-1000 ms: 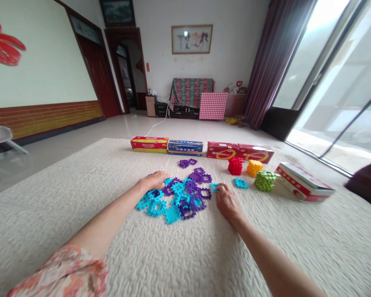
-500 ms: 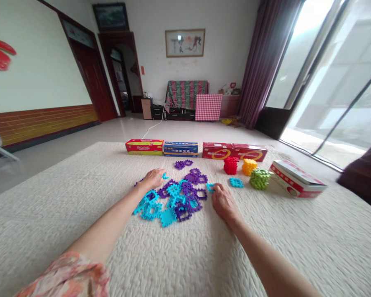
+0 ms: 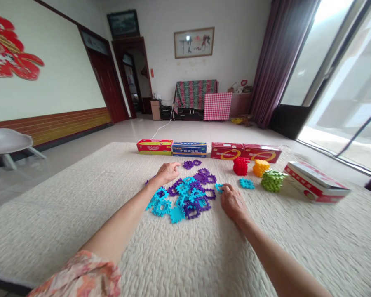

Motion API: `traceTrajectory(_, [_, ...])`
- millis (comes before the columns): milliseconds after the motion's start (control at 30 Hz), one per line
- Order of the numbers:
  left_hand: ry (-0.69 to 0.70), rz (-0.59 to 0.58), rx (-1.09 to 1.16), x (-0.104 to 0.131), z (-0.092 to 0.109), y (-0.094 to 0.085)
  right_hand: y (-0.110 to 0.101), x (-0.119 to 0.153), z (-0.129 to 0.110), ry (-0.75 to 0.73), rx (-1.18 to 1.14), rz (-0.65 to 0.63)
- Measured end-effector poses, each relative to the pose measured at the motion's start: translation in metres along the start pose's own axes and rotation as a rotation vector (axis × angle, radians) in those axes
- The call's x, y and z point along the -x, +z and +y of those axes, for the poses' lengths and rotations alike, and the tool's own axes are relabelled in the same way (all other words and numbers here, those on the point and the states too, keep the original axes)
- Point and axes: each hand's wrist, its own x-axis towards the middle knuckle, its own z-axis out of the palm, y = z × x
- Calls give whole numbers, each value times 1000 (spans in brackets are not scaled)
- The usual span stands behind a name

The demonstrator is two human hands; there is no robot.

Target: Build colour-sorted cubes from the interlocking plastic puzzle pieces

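Observation:
A mixed pile of light-blue interlocking plastic tiles (image 3: 177, 215) and purple tiles (image 3: 192, 210) lies on the quilted cover, between my two hands. My left hand (image 3: 167, 173) hovers over the far left edge of the pile, fingers stretched forward and nothing visible in them. Just beyond its fingertips is a small group of purple tiles (image 3: 192, 164). On the right of the pile, my right hand (image 3: 233, 201) pinches a light-blue tile (image 3: 219, 187) near the cover. Another flat light-blue tile (image 3: 246, 183) lies farther right, apart from the pile.
Beyond the right hand are a red stack of tiles (image 3: 240, 166), a yellow one (image 3: 261, 168) and a green one (image 3: 272, 181). Red-yellow (image 3: 155, 147), blue (image 3: 189, 149) and red boxes (image 3: 227, 151) line the far edge. A white-red box (image 3: 317, 181) sits at right.
The light-blue tile has left my left hand, and one now shows on top of the pile. My left hand has moved slightly forward. The view has turned a little left.

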Motion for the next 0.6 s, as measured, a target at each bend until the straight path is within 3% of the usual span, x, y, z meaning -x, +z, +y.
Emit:
traceTrajectory(133, [-34,-76,-78,29,-30,-25,4,-1,4,-23,-7,23])
traceTrajectory(267, [-155,-133,-146,62,-54,-32,5,-1,5,-31,7,20])
traceTrajectory(433, [-331,-46,-123,92,-70,-12,2,-1,3,-29,22,20])
traceTrajectory(600, [-416,-6,-57,105,-66,10,4,-2,5,-36,34,23])
